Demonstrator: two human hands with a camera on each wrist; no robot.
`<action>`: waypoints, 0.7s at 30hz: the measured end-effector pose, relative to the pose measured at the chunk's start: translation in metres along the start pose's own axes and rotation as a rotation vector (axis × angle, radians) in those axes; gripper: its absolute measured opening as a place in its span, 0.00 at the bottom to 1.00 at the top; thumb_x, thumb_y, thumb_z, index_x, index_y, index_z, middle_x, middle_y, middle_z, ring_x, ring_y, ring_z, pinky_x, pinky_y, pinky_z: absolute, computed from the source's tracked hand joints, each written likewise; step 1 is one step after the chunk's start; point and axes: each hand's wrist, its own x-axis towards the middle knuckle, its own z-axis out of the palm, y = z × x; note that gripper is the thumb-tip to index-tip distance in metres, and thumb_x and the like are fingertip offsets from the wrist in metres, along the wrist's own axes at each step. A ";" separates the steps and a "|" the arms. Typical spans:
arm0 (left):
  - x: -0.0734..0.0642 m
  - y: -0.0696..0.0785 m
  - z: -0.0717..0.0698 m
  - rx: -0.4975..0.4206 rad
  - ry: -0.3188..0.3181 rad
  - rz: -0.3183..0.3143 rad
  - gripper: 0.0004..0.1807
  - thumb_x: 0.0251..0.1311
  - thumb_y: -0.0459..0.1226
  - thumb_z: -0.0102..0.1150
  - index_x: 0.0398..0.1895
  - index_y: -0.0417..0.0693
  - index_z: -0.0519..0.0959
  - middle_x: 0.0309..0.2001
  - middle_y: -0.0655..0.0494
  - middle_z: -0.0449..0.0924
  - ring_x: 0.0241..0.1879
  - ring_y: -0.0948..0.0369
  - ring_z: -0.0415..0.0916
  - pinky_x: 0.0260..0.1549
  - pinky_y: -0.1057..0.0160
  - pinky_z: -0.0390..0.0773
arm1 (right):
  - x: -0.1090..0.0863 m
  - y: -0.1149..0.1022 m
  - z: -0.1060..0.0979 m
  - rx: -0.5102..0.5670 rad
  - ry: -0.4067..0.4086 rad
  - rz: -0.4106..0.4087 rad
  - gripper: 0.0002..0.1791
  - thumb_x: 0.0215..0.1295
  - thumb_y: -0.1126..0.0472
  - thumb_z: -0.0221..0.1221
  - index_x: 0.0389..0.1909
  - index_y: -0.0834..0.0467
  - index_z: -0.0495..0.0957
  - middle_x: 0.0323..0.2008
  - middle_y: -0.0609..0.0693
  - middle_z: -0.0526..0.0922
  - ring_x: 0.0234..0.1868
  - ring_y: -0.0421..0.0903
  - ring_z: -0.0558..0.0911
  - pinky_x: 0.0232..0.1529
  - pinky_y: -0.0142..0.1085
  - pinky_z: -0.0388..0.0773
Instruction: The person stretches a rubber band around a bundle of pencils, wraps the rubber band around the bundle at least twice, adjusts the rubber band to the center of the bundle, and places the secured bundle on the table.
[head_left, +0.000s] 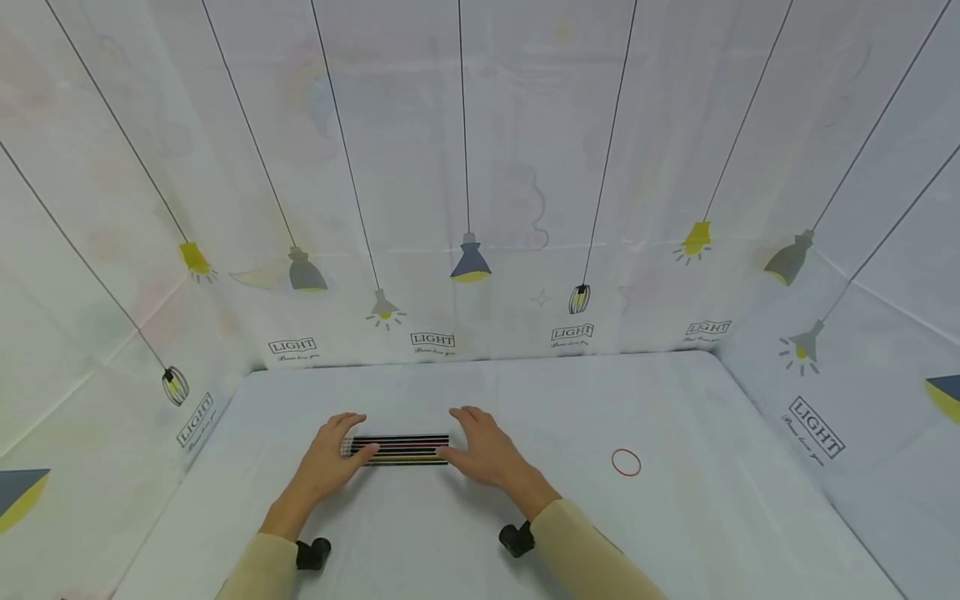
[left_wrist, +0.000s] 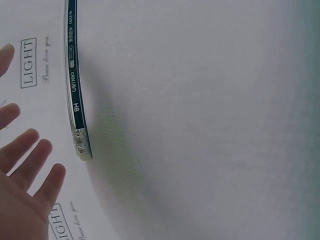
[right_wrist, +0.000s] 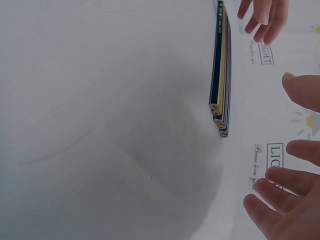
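Observation:
Several pencils (head_left: 408,450) lie side by side in a flat row on the white table, their ends fairly even. Most are dark, with yellow and reddish ones among them. At the row's left end is my left hand (head_left: 330,457), its fingers spread and its thumb over the pencils. My right hand (head_left: 483,452) is by the opposite end, thumb reaching to the pencil tips and fingers apart. In the left wrist view, the nearest pencil (left_wrist: 74,75) bears "HB" and has a pale eraser (left_wrist: 82,145) in a metal band. Flat, unsharpened ends of the pencils (right_wrist: 218,75) show in the right wrist view.
A thin red ring like a rubber band (head_left: 613,461) lies on the table (head_left: 697,517) to the right of the hands. White sheeting printed with hanging lamps (head_left: 517,167) encloses the back and both sides. A black wrist camera (head_left: 517,540) is strapped near the right sleeve.

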 end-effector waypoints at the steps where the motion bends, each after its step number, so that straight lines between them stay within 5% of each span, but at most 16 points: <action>1: 0.001 0.000 0.000 -0.005 -0.016 -0.015 0.37 0.64 0.56 0.65 0.68 0.42 0.74 0.68 0.39 0.68 0.68 0.38 0.64 0.63 0.35 0.65 | 0.001 0.000 0.001 0.006 -0.005 0.001 0.38 0.71 0.43 0.61 0.74 0.58 0.65 0.73 0.59 0.65 0.73 0.58 0.64 0.67 0.56 0.67; 21: 0.003 -0.007 0.001 -0.084 -0.163 -0.114 0.44 0.53 0.49 0.78 0.71 0.43 0.70 0.67 0.39 0.69 0.69 0.38 0.62 0.65 0.35 0.63 | 0.018 0.005 0.034 -0.003 -0.087 0.002 0.39 0.65 0.43 0.66 0.73 0.55 0.68 0.70 0.54 0.70 0.71 0.53 0.68 0.67 0.51 0.67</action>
